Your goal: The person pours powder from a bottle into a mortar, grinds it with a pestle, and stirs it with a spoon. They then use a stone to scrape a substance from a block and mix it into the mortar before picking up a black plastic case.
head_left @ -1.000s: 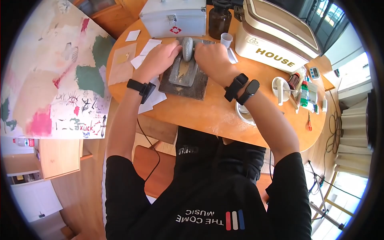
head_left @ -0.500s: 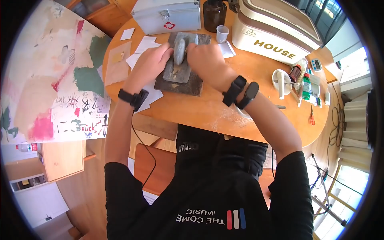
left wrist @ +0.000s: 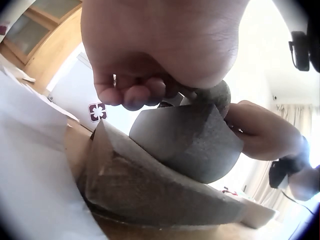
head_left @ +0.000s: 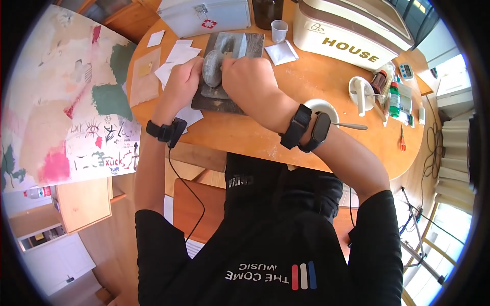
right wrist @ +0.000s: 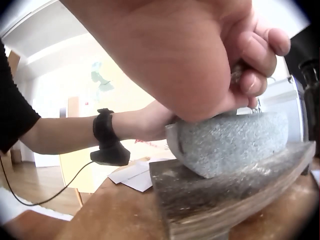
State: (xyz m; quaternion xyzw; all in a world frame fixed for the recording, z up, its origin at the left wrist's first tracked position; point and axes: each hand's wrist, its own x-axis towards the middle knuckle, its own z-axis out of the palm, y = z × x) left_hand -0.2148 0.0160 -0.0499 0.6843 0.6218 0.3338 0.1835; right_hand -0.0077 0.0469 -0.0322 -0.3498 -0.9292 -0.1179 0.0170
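A grey stone grinding wheel (head_left: 212, 69) stands in the groove of a grey stone trough (head_left: 210, 93), which rests on a dark wooden board (head_left: 254, 45). From the left side, my left hand (head_left: 182, 84) grips the wheel's handle, fingers curled round it. My right hand (head_left: 253, 84) holds the handle on the opposite side. In the left wrist view, the wheel (left wrist: 221, 95) shows partly under the hand, above the trough (left wrist: 190, 142). The right wrist view has my right hand (right wrist: 200, 65) close over the trough's (right wrist: 235, 142) top edge. Both hands cover most of the handles.
Behind the board stand a silver first-aid case (head_left: 203, 18), a brown jar (head_left: 267, 13) and a small plastic cup (head_left: 279, 31). White papers (head_left: 176, 60) lie to the left. Rightward are a large HOUSE box (head_left: 352, 38), a mortar with pestle (head_left: 361, 97), a bowl (head_left: 326, 108) and scissors (head_left: 402, 138).
Both hands have rolled the wheel along the trough from its far end toward my body, and the wheel leans more. The head view has shifted slightly, and the bowl beside my right wrist shows more.
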